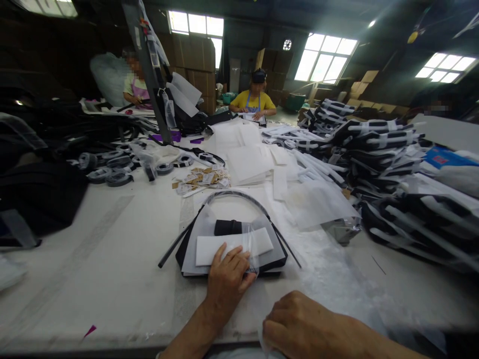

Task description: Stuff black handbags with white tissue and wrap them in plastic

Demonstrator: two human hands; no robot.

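Note:
A black handbag (182, 259) lies on the table in front of me, its curved handle (239, 193) towards the far side. White sheeting covers its face, with a white foam strip (209, 249) and a small rolled black piece (224, 228) on top. My left hand (230, 271) rests on the foam strip with fingers laid out, touching a band of clear plastic film (254, 249) that crosses it. Near the table's front edge, my right hand (299, 319) is closed round clear plastic film (263, 339). Its fingertips are hidden.
Rolled straps (119, 169) and paper tags (204, 179) lie beyond the bag. White sheets (247, 162) spread behind it. Wrapped black bags (381, 149) are stacked right; a black bag (41, 194) stands left. A grey post (147, 70) rises at back left. Two people work across the table.

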